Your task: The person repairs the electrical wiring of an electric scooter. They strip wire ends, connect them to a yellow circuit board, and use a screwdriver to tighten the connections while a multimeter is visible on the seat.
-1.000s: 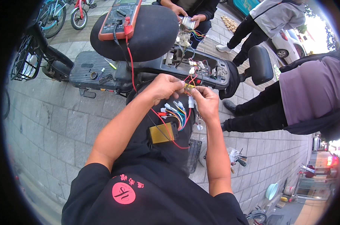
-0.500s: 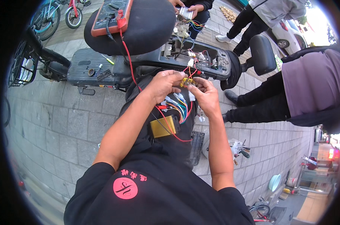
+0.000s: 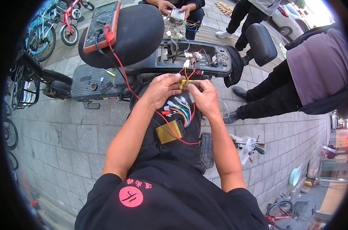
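Grey paving [image 3: 101, 126] lies beneath the scooter [image 3: 89, 74] before you. Its basket [image 3: 25, 101] holds white things; its open bay [image 3: 223, 69], tangled wires [image 3: 197, 56]. Over your lap [image 3: 189, 153], your left hand [image 3: 162, 90] and right hand [image 3: 204, 97] are pinched narrow, meeting on one object. Below them rests a gold box [image 3: 165, 137] beside coloured leads [image 3: 188, 119]. Between your two grips sits that small yellow part [image 3: 183, 83], near the bay's edge.

outdoors in daylight, on a grey slabbed sidewalk [image 3: 85, 134], with bicycles [image 3: 69, 26] and a white car [image 3: 292, 20] standing about.
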The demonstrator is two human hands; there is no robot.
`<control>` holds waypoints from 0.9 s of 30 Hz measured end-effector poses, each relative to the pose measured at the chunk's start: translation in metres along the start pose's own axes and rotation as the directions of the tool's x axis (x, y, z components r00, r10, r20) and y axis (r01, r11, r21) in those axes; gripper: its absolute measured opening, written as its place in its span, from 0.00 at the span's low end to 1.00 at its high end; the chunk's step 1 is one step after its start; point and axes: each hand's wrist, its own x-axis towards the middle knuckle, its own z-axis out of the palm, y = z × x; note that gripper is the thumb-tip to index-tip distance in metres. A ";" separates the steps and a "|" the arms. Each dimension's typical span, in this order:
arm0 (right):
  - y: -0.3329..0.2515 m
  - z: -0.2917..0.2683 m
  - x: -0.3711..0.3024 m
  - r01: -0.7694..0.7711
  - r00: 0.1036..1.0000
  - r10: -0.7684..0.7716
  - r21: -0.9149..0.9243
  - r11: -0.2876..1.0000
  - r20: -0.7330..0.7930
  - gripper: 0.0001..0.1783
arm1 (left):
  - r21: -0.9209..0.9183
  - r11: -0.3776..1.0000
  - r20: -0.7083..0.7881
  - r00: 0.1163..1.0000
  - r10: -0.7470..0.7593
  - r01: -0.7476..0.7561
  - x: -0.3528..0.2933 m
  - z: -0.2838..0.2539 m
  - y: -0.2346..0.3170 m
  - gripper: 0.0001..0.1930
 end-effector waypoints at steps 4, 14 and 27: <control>0.007 -0.003 0.003 -0.137 0.989 0.111 0.302 0.943 0.102 0.14 | 0.193 0.981 -0.077 0.997 0.021 -0.005 0.001 0.008 0.000 0.11; 0.024 -0.007 0.010 -0.173 0.967 0.100 0.316 0.933 0.233 0.14 | 0.576 0.817 -0.072 0.995 0.070 -0.016 -0.003 0.030 0.006 0.14; 0.016 0.014 -0.005 0.077 0.995 -0.068 0.136 0.988 -0.071 0.10 | 0.601 0.799 -0.064 0.997 0.049 -0.001 0.001 0.027 0.006 0.11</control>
